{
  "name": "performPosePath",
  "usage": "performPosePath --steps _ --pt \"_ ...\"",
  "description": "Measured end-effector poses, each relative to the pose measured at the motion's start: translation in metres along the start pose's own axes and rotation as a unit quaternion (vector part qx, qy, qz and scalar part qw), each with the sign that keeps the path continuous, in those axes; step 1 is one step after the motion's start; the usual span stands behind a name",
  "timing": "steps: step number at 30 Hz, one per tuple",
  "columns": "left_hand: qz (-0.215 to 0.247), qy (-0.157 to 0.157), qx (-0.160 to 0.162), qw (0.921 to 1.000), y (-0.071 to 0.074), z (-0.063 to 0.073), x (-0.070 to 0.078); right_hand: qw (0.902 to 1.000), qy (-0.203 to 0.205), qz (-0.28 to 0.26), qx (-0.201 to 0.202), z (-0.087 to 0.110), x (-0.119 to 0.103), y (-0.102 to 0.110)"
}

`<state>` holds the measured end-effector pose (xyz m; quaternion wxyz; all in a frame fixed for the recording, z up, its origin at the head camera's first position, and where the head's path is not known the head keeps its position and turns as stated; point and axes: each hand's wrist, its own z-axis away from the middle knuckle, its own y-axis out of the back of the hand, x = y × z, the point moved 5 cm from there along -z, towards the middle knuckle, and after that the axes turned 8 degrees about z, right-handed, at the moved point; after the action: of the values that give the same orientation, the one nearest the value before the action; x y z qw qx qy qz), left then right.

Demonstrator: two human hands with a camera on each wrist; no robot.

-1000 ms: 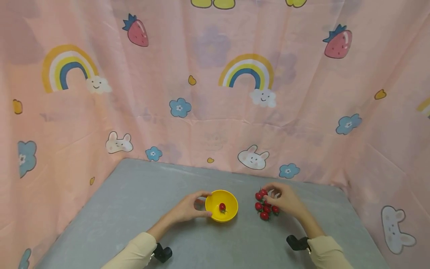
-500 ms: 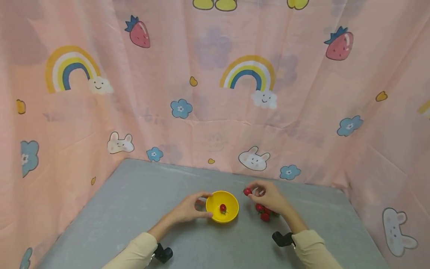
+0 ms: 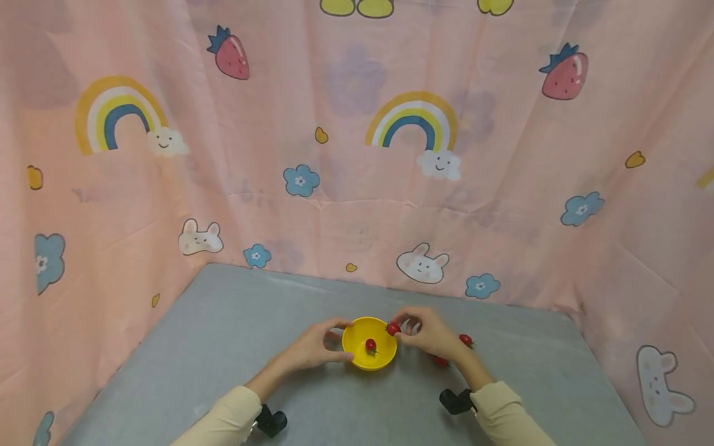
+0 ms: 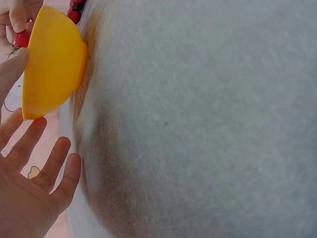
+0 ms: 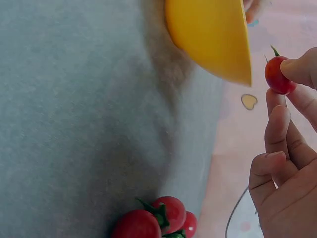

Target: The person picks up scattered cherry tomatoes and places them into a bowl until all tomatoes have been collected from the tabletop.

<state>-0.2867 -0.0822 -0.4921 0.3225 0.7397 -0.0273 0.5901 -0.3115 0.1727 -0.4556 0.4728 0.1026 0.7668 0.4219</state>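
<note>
A yellow bowl point(image 3: 357, 359) stands on the grey table with one cherry tomato point(image 3: 370, 344) lying inside. My left hand point(image 3: 312, 345) holds the bowl's left side, thumb on the near rim and fingers on the far rim; the left wrist view shows its other fingers spread beside the bowl point(image 4: 54, 64). Between thumb and fingertips my right hand point(image 3: 429, 334) pinches another cherry tomato point(image 3: 393, 328) at the bowl's right rim. In the right wrist view, that pinched tomato point(image 5: 278, 75) has its green stem up, above the rim's level.
Several more cherry tomatoes point(image 5: 136, 225) lie on the table under and behind the right hand, mostly hidden in the head view, where one tomato point(image 3: 465, 340) shows past the wrist. A pink printed curtain point(image 3: 357, 217) encloses the grey table point(image 3: 268, 297).
My right hand has picked a cherry tomato from the pile and carried it left to the bowl's right rim. The left hand and the bowl have stayed in place.
</note>
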Motion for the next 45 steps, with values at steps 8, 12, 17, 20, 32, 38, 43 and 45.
performPosePath --steps 8,12,17,20,32,38,43,45 --pt "-0.006 0.0 0.001 1.0 -0.001 -0.002 -0.001 0.9996 -0.008 -0.016 -0.022 0.002 -0.001 -0.005" --pt "-0.004 -0.001 -0.001 1.0 -0.001 -0.002 -0.002 0.9995 -0.013 -0.019 -0.023 0.004 0.001 -0.002" --pt "0.001 0.0 -0.002 1.0 -0.002 -0.002 -0.002 0.9997 -0.012 -0.014 -0.016 0.011 0.006 0.005" --pt "0.002 0.002 -0.003 1.0 -0.002 -0.001 -0.002 0.9999 -0.005 -0.004 -0.009 0.017 0.012 0.011" --pt "0.006 0.0 -0.004 1.0 0.0 -0.001 -0.001 0.9989 0.022 -0.001 0.042 0.053 0.036 0.046" --pt "0.009 0.002 -0.003 1.0 0.0 0.0 -0.002 0.9986 -0.016 0.011 0.049 0.069 0.048 0.058" --pt "0.007 0.002 -0.003 1.0 0.0 0.0 -0.001 0.9987 -0.007 0.011 0.048 0.079 0.055 0.062" --pt "0.006 0.003 -0.003 1.0 0.0 0.0 -0.001 0.9989 -0.012 0.01 0.045 0.083 0.058 0.063"
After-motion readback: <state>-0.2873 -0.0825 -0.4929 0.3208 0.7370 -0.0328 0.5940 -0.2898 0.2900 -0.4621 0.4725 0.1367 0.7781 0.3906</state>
